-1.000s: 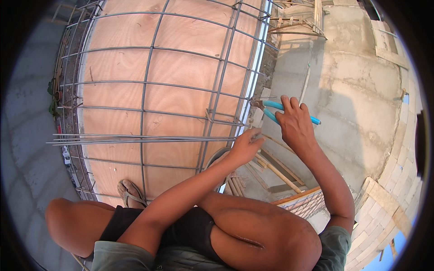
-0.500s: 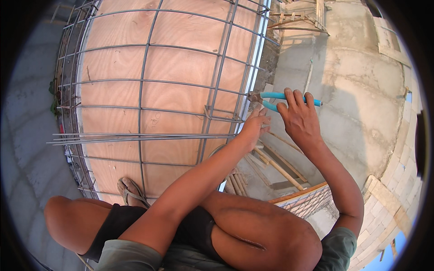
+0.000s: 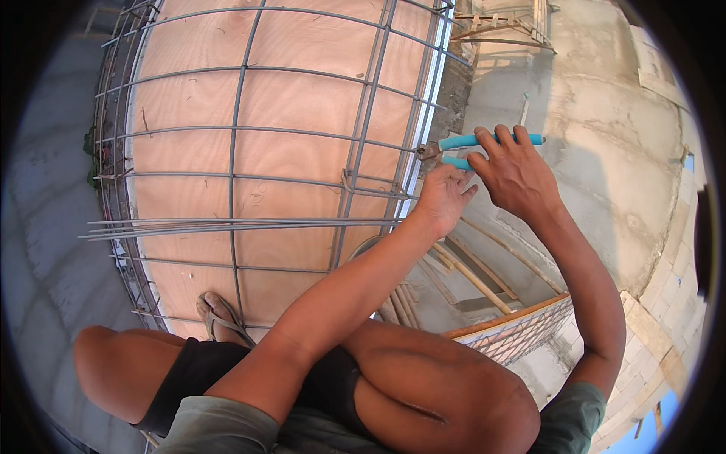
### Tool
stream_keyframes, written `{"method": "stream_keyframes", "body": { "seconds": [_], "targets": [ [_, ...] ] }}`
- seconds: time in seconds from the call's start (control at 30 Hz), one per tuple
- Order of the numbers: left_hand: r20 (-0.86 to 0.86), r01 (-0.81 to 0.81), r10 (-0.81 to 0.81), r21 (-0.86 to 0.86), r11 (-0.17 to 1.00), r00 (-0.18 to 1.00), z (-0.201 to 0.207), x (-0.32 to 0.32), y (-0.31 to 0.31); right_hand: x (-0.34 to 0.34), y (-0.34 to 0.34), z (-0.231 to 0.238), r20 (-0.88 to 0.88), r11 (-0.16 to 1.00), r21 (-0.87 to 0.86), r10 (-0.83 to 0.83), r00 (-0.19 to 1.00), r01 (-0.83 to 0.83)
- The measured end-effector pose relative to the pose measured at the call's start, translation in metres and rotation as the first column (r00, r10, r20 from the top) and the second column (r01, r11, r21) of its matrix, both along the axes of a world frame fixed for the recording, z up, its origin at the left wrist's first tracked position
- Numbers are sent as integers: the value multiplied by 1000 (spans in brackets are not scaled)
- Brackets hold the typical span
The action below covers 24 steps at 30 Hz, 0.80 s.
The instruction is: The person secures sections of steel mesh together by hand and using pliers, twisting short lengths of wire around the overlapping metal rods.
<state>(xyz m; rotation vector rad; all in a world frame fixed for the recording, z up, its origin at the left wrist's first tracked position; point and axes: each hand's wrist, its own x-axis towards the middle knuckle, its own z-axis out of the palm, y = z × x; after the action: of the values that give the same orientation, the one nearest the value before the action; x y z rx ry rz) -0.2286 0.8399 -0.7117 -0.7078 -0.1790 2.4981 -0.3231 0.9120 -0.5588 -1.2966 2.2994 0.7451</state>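
Observation:
Pincers (image 3: 429, 153) with blue handles and a rusty head are held in my right hand (image 3: 513, 170), its fingers hooked over the upper handle and its thumb by the lower one. The jaws meet the end of a horizontal bar in the grey steel rebar mesh (image 3: 318, 130), at the panel's right edge. Close under the pincers' head, my left hand (image 3: 446, 198) has bent, parted fingers at the lower handle. Nothing shows in its grasp. Whether wire sits in the jaws is too small to tell.
The mesh lies over a plywood panel (image 3: 189, 102). Several loose thin rods (image 3: 249, 224) lie across it, below my left wrist. A sandalled foot (image 3: 219, 314) rests on the panel. Right of its edge, lower down, are wooden poles (image 3: 473, 278) and a concrete surface (image 3: 582, 125).
My left hand has shifted right and slightly up, closer to the lower handle. The right hand and the pincers' handles have risen a little. The handles are closer together.

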Motion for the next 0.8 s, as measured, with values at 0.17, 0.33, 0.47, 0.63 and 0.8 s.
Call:
{"method": "stream_keyframes", "body": {
  "seconds": [0.17,0.33,0.47,0.63,0.8],
  "targets": [
    [99,20,-18,-21,1000,995,22,-8,11,-15,-2,-3,18,994,45,98,995,-98],
    [131,37,-22,-111,993,991,17,-14,11,-29,-1,-11,5,992,73,106,994,-106],
    [65,39,-30,-142,989,997,13,-17,10,-29,1,-14,9,999,3,44,999,-44],
    [41,-19,23,-89,996,999,14,-15,5,-31,-2,-14,0,997,-15,71,997,-71],
    [-1,-49,50,67,997,999,45,-17,-18,-27,4,-18,-76,997,-26,70,995,-72]
  ]
}}
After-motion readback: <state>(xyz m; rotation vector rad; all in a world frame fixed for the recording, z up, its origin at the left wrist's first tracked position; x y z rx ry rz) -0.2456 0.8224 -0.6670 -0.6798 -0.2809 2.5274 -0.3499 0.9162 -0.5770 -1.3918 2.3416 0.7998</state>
